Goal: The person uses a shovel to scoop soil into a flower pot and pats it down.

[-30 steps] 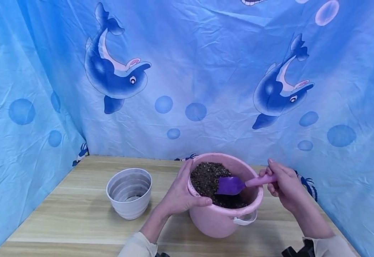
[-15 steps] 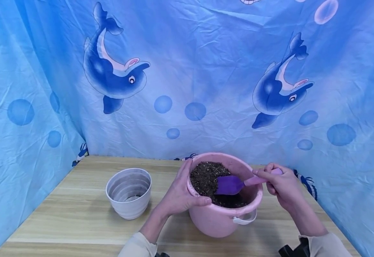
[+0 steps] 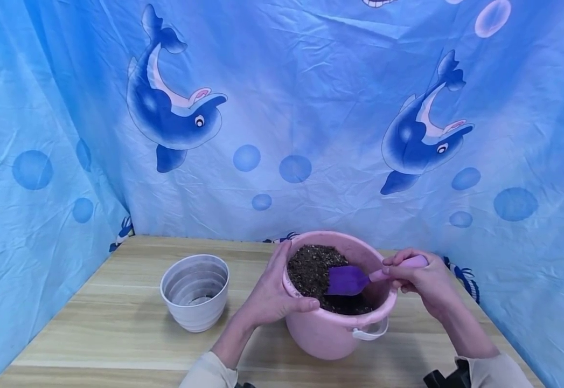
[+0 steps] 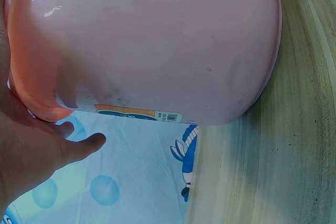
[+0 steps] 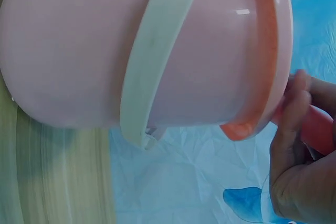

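Observation:
A pink bucket (image 3: pixel 320 339) of dark soil (image 3: pixel 311 269) tilts on the table. My left hand (image 3: pixel 274 296) grips its left rim, thumb along the near edge and fingers on the far side. The left wrist view shows this hand (image 4: pixel 31 150) against the bucket's outer wall (image 4: pixel 157 40). A garden trowel with a purple blade (image 3: pixel 346 280) and pink handle (image 3: pixel 415 262) lies in over the right rim, blade tip at the soil. My right hand (image 3: pixel 427 280) holds its handle, thumb and fingers close to the rim; the right wrist view shows the same grip.
A white ribbed pot (image 3: pixel 194 312) stands left of the bucket on the wooden table (image 3: pixel 97 334), a little dark residue at its bottom. The bucket's white carrying handle (image 3: pixel 370 334) hangs down at the front right. A blue dolphin-print curtain (image 3: pixel 282 108) encloses the back and sides.
My right hand has shifted its grip on the trowel, its thumb coming down and its fingers sliding toward the blade. The left hand, bucket and white pot stay put.

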`<move>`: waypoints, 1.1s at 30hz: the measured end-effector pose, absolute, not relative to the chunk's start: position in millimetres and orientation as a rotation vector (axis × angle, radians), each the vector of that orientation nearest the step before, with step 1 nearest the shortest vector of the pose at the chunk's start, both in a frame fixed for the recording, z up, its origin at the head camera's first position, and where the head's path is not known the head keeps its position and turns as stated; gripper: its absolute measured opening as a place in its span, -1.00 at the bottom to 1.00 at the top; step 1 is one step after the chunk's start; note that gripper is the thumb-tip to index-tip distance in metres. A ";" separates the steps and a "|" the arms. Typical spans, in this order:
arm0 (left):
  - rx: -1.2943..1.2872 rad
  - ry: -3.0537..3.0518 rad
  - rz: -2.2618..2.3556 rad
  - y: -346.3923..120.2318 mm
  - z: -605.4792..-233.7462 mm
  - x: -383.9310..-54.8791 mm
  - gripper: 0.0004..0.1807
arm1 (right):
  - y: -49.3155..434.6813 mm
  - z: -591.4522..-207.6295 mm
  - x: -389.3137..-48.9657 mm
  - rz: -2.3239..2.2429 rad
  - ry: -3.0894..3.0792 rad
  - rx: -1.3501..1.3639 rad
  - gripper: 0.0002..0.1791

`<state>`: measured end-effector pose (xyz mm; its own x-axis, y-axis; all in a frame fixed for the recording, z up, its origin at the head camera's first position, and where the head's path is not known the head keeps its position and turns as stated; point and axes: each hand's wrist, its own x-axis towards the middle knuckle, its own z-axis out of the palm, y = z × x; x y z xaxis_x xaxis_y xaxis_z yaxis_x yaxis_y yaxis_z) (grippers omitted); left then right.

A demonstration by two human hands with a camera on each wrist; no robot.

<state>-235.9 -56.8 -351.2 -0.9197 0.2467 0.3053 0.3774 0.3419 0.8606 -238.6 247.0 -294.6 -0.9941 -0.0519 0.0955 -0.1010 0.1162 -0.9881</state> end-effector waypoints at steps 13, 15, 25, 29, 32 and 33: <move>-0.583 -2.462 -1.621 -58.4 -352.5 -237.4 0.45 | 249.2 -293.0 -240.1 1.974 -2.471 0.174 -0.70; -0.583 -2.462 -1.623 -58.5 -352.7 -237.5 0.45 | 248.2 -293.5 -240.5 1.993 -2.446 0.177 -0.82; -0.585 -2.449 -1.653 -57.0 -352.9 -236.3 0.44 | 242.1 -295.8 -241.1 2.165 -2.229 0.112 -0.77; -0.588 -2.450 -1.644 -56.9 -353.1 -236.1 0.44 | 241.9 -296.9 -240.4 2.212 -2.173 0.141 -0.75; -0.593 -2.454 -1.637 -57.0 -353.1 -236.0 0.44 | 241.2 -297.7 -240.5 2.240 -2.137 0.165 -0.74; -0.595 -2.454 -1.637 -57.1 -353.0 -235.9 0.44 | 241.0 -297.9 -240.6 2.251 -2.124 0.169 -0.73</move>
